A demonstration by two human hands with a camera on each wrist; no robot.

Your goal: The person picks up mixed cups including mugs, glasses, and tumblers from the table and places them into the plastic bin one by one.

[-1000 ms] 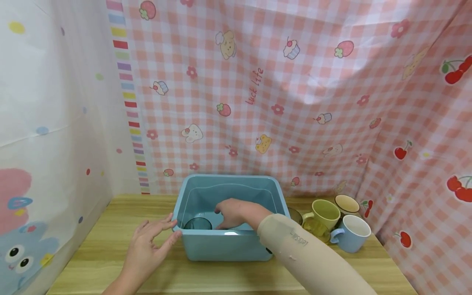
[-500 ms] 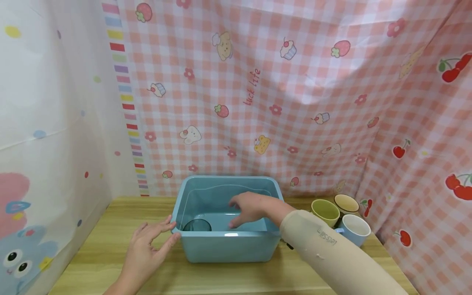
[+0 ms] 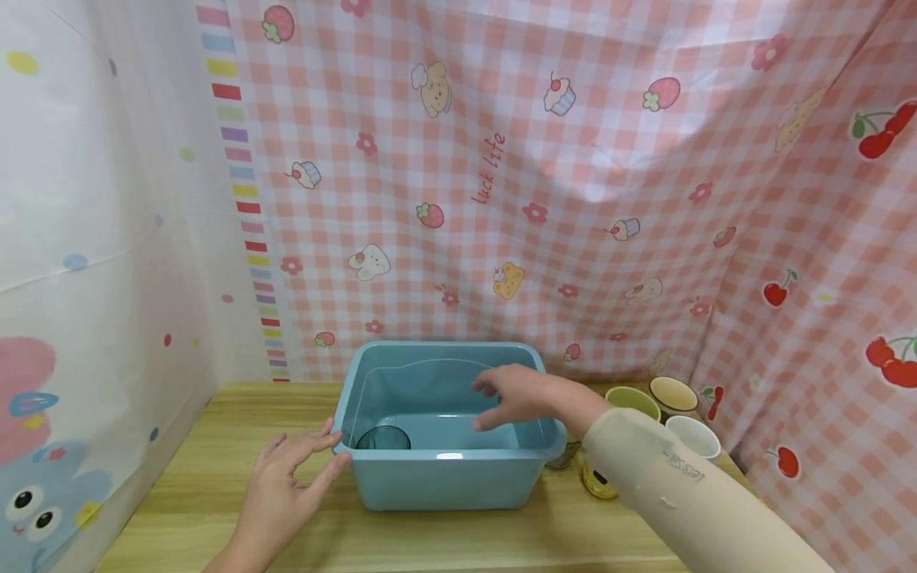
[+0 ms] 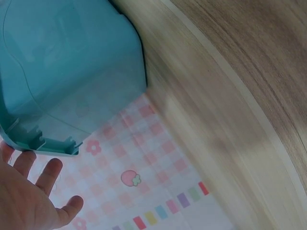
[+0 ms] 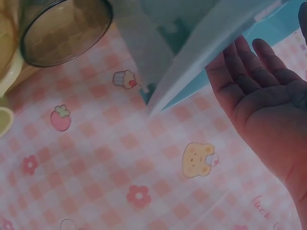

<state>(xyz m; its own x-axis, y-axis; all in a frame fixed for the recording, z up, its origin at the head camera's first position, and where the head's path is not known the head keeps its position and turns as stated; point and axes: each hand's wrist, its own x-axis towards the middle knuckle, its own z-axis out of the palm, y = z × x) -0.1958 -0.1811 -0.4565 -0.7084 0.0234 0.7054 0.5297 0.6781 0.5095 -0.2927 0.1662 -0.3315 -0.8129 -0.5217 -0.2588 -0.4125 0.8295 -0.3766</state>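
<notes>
A light-blue plastic bin [image 3: 444, 481] stands on the wooden table. In its front left corner sits a dark-tinted clear glass [image 3: 384, 438]. My left hand [image 3: 282, 477] touches the bin's left rim with its fingertips, fingers relaxed; the left wrist view shows those fingers [image 4: 48, 177] just at the rim's underside. Over the right part of the bin hovers my right hand [image 3: 519, 394], holding nothing, its fingers loosely bent. In the right wrist view the right hand's palm [image 5: 268, 115] shows bare, beside the bin's rim.
Right of the bin stand a green mug [image 3: 632, 403], a cream-lined mug [image 3: 673, 395], a blue mug with white inside [image 3: 693, 436], a yellow glass [image 3: 596, 482] and a smoky glass [image 3: 564, 456], partly behind my right sleeve [image 3: 688, 477]. A checked cloth [image 3: 401, 199] hangs behind.
My right hand has risen away from the bin's floor and moved right, toward the bin's right wall. The left hand has stayed at the rim. The glass in the bin has not moved.
</notes>
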